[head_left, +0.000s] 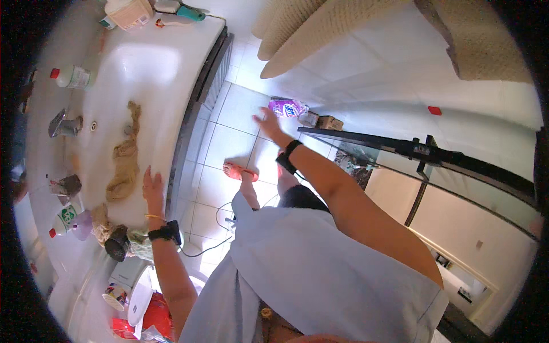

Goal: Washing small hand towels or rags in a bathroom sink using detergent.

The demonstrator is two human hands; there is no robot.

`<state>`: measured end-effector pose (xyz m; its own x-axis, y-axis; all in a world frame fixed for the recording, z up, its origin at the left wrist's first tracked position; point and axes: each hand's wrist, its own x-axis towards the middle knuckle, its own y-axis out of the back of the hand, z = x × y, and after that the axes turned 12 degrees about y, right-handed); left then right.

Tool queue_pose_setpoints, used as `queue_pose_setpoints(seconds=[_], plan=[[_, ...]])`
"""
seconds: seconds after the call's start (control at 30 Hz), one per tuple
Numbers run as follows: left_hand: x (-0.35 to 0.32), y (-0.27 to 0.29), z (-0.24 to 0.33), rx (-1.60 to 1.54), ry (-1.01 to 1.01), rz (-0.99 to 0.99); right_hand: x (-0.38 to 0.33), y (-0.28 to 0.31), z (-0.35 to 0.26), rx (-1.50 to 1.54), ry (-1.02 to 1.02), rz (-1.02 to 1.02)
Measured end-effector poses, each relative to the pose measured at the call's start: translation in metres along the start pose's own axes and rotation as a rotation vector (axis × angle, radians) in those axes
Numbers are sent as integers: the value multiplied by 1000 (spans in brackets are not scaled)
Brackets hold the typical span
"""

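My left hand (152, 190) is over the near right part of a long white basin (163, 108), its fingers stretched and empty. Beside it, on the basin floor, lies a crumpled, wet-looking tan cloth (124, 166), with a narrow twisted end pointing away from me. My right hand (269, 122) hangs in the air above the tiled floor with its fingers apart and holds nothing. Behind it, a purple plastic package (287, 108) rests on the floor by the wall. Both wrists carry black straps.
A metal faucet (67, 126) and a white red-capped bottle (72, 76) stand along the basin's left side. A teal-handled brush (190, 12) lies at its far end. Tan textured mats (309, 34) hang at the upper right. A black-framed glass panel (423, 150) crosses the right side.
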<state>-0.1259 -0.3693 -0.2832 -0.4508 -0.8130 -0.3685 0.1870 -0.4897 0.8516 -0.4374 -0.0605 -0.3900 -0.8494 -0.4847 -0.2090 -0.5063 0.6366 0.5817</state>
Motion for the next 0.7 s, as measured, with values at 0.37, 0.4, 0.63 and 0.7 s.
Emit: queue_pose_setpoints(seconds=[0.37, 0.4, 0.63, 0.7], plan=[[-11, 9, -39, -623, 219, -233, 33, 35, 413, 139, -469, -53], [-17, 15, -35, -588, 256, -247, 40, 31, 436, 16, -481, -160], [-49, 38, 31, -300, 459, -92, 87, -4, 527, 67, -562, 244], [-48, 37, 37, -300, 517, -70, 97, -1, 545, -129, -483, 60]])
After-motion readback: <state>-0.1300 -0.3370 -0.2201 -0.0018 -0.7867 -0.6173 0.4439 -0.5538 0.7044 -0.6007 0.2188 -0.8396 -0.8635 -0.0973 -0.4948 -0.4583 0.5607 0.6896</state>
